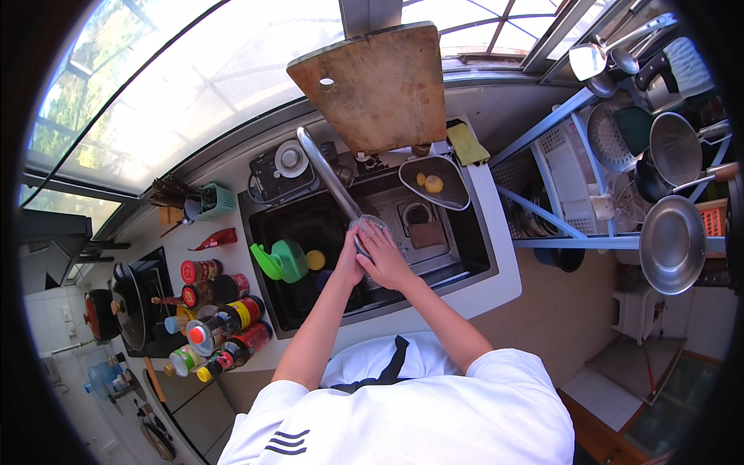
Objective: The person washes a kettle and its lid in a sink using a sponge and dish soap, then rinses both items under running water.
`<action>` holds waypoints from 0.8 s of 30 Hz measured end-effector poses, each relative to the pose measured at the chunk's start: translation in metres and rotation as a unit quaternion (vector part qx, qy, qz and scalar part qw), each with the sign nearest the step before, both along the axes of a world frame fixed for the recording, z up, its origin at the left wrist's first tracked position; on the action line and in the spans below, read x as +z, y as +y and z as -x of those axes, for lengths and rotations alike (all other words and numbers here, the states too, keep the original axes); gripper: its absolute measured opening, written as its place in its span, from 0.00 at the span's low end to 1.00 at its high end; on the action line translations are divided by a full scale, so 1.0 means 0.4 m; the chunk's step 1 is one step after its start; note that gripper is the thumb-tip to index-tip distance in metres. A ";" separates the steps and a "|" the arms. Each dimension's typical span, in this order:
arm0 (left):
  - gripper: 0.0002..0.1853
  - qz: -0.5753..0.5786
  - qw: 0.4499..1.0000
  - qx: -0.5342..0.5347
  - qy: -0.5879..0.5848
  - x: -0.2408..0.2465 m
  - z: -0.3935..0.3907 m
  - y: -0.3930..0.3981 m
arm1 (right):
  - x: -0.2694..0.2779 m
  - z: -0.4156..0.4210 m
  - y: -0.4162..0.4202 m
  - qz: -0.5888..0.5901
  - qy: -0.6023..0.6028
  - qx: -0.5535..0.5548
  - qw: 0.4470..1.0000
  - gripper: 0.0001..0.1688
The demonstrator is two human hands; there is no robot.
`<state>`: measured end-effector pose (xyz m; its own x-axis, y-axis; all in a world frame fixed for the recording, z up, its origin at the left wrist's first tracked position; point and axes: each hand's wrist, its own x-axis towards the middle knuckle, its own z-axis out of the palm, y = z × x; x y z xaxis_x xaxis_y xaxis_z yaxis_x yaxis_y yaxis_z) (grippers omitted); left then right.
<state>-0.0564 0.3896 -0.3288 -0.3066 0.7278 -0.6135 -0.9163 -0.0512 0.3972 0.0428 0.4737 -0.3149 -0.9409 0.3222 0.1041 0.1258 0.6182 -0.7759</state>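
Both hands are together over the sink [290, 308], right below the outlet of the curved steel faucet [328, 171]. My left hand [349, 258] is on the left, its palm turned inward. Across it lies my right hand [381, 250], with fingers extended towards the faucet. A shiny, clear or silvery patch shows around the fingers; whether it is running water or a thin object is unclear. What lies between the palms is hidden. Left of the hands, a green spray bottle [288, 261] lies in the dark basin beside a round yellow item [315, 260].
A strainer basket [453, 195] holding yellow pieces hangs at the sink's right corner. Behind the faucet stands a large wooden cutting board [383, 87]. Sauce bottles [232, 325] and jars crowd the left counter. A blue rack [558, 244] with pans is on the right.
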 end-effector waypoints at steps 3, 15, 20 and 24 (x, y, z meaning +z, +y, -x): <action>0.33 0.052 0.998 -0.030 0.028 0.031 -0.016 0.011 | -0.039 0.036 0.027 0.047 -0.015 -0.044 0.998 0.37; 0.40 -0.035 0.999 -0.041 -0.005 0.068 -0.023 -0.014 | 0.023 0.057 -0.010 -0.056 0.004 -0.036 0.998 0.34; 0.32 0.062 0.995 -0.076 -0.009 0.023 0.010 -0.054 | -0.127 0.056 0.095 0.260 -0.107 -0.106 0.954 0.22; 0.20 0.135 0.985 -0.068 0.086 -0.012 0.028 -0.054 | -0.155 0.003 0.087 0.544 -0.082 -0.175 0.816 0.18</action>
